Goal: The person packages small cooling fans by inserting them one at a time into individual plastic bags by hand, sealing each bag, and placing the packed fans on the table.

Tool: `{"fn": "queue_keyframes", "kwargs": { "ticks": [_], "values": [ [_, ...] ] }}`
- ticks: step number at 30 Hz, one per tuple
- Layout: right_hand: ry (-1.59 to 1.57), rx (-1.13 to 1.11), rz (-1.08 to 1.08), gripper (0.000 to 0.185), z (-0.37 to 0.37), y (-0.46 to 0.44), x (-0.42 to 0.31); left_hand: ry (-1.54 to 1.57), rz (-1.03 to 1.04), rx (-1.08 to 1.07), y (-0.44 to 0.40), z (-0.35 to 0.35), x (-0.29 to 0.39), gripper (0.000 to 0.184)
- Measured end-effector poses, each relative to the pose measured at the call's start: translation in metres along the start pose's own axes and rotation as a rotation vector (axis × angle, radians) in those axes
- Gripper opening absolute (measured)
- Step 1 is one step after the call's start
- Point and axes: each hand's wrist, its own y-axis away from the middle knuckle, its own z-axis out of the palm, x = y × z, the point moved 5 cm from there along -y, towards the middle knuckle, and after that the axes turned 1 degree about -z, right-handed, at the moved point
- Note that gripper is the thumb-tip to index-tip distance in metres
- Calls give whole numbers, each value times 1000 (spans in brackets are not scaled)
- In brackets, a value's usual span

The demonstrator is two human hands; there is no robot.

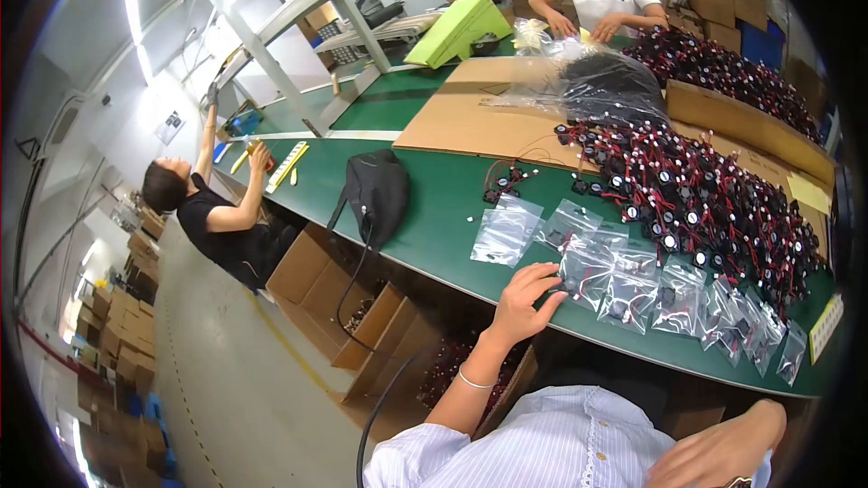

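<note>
My left hand (529, 301), with a bangle at the wrist, is at the front edge of the green table. Its thumb and fingers close on the left side of a clear plastic bag (586, 273) with a small black fan and red wires inside. Several similar bagged fans (680, 296) lie in a row to the right. Flat clear bags (506, 230) lie beyond my left hand. My right hand (719, 443) is low against my striped shirt, fingers stretched out and holding nothing visible; its fingertips are partly hard to see.
A large heap of small black fans with red wires (696, 190) covers the table's right side, beside a cardboard sheet (484, 117). A black bag (372, 194) stands to the left. Open cartons (316, 294) are below the edge. Two co-workers are across and to the left.
</note>
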Motion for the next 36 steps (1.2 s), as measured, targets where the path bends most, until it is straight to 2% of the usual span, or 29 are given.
{"fn": "queue_keyframes", "kwargs": {
  "ticks": [1,2,4,7,12,17,21,32,35,36],
  "values": [
    [132,12,63,42,-2,4,-3,-9,1,7,1,0,0,21],
    [136,3,56,42,2,7,-11,-4,-3,4,1,0,1,22],
    [333,125,34,33,5,12,-30,1,-8,-7,1,0,0,22],
    [424,41,72,28,12,7,-57,2,5,-5,1,1,-2,22],
    [431,29,-89,28,31,9,-75,-4,11,-1,1,-1,0,22],
    [601,119,-399,29,36,19,-83,7,25,4,0,-1,1,21],
    [424,-52,-343,29,12,18,-86,28,13,-9,0,0,0,20],
    [505,321,-415,39,-34,14,-86,12,9,-10,-1,-1,0,19],
    [558,449,-415,42,-78,-117,-99,37,13,-23,-2,0,1,19],
    [579,495,-413,44,-65,-54,-98,24,16,-11,-2,-1,1,19]
  ]
}}
